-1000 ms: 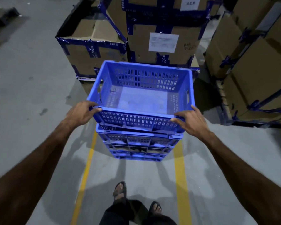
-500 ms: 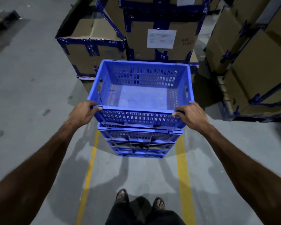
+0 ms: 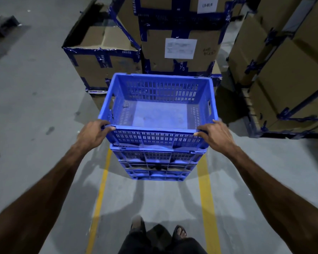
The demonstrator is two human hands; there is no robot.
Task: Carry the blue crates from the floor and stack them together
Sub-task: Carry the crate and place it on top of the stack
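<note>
Blue top crate (image 3: 159, 114) sits on the stack of crates (image 3: 157, 165) on the floor, long axis crosswise; left hand (image 3: 93, 133) and right hand (image 3: 217, 136) grip its near corners equally.

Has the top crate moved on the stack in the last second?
Yes, slightly: the top crate has sunk a little toward the stack beneath, left hand and right hand gripping its near corners.

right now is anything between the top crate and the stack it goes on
Nothing visible. The top crate, empty inside, sits directly over the stacked crates with no object between them. The left hand and right hand grip its near corners, fingers on the rim above the join.
</note>
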